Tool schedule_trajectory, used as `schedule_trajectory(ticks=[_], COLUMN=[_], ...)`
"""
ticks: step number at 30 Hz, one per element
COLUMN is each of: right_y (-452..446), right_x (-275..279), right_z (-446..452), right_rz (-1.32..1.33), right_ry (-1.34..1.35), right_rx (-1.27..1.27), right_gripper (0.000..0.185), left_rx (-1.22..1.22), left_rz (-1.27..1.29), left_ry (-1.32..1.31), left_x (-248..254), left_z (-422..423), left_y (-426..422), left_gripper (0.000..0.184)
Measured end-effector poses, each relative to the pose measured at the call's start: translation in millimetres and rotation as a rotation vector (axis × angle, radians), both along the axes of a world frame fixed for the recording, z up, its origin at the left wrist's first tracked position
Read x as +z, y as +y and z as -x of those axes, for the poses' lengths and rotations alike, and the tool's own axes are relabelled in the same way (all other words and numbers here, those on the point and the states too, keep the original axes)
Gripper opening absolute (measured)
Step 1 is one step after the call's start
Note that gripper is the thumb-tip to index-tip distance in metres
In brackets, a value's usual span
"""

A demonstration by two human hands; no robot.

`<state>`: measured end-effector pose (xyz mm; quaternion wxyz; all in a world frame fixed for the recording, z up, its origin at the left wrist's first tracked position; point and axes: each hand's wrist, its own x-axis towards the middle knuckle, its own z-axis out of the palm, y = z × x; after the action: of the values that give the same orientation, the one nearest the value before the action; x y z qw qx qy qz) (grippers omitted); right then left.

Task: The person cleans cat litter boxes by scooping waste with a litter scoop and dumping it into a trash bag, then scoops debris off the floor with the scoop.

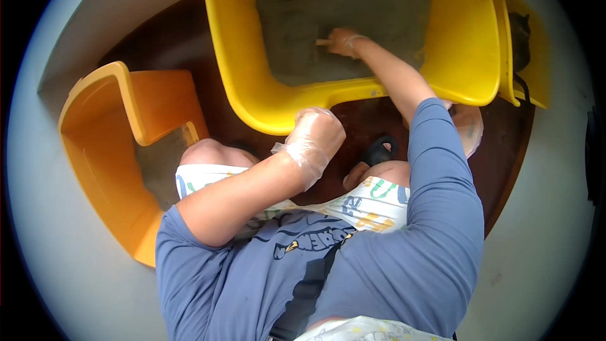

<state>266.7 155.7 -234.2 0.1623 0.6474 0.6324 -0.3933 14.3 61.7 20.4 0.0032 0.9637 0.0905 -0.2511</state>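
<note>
A large yellow litter box [230,76] with a low notch in its near wall holds grey litter [353,6]. My right hand [346,42], in a clear plastic glove, reaches over the near rim and is closed on a short pale handle-like piece [323,42] just above the litter. Whatever that piece joins to does not show. My left hand [319,136], also in a clear plastic glove, is curled into a fist at the near rim. Its fingers face away, so what lies inside them is hidden.
An orange box [101,145] with grey litter stands at the left. Beyond the yellow box, at right, a dark cat [520,41] is in another yellow container [536,82]. Crumpled clear plastic [468,127] shows beside my right arm. The floor [173,44] is dark red-brown.
</note>
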Motion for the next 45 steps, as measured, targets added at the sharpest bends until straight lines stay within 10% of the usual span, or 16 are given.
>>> schedule_trajectory(ticks=[21, 45], right_y=[-10.9, -36.5], right_x=[58.3, 69.4], right_z=[18.5, 10.7], right_rz=[-0.179, -0.041], right_ry=[0.435, 0.042], right_rx=[-0.273, -0.209], right_gripper=[0.039, 0.043], left_rx=[-0.015, 0.043], left_rz=[-0.093, -0.109], left_ry=[-0.037, 0.009], left_x=[0.2, -8.3], left_z=[9.5, 10.9], left_y=[10.1, 13.2], left_gripper=[0.008, 0.008])
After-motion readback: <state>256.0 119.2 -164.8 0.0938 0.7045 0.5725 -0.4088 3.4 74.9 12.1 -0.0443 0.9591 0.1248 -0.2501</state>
